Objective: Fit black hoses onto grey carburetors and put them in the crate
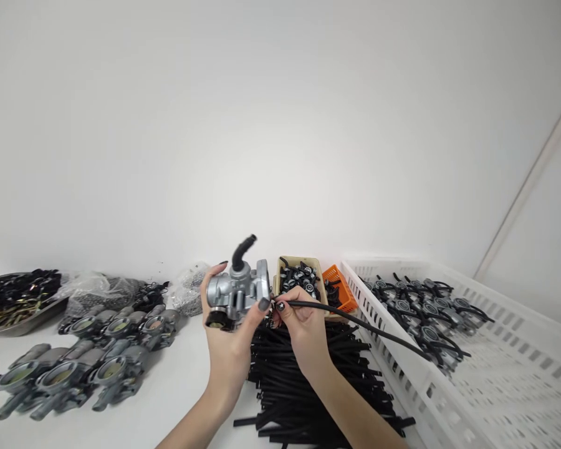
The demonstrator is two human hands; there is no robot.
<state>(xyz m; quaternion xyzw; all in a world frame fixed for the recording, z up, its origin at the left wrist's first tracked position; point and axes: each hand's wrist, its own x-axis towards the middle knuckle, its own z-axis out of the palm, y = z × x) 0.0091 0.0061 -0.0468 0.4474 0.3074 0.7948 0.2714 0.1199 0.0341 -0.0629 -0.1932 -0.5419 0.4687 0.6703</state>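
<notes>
My left hand [231, 349] is closed around a grey metal carburetor [239, 292], holding it up above the table. A short bent black rubber boot [243, 252] sticks up from its top, and a round black cap shows at its lower left. Pinched between the fingers of my right hand [303, 330] is the end of a thin black hose [369, 327], pressed close to the carburetor's right side. The hose trails off to the right over the white crate. My fingertips hide the spot where hose and carburetor come together.
Beneath my hands lies a heap of black hoses [299, 393]. Rows of carburetors [60, 380] stand at left, with plastic bags [103, 290] and a metal tray [37, 321] behind. A beige bin [321, 280], an orange basket [348, 299] and a white crate [442, 402] holding carburetors are at right.
</notes>
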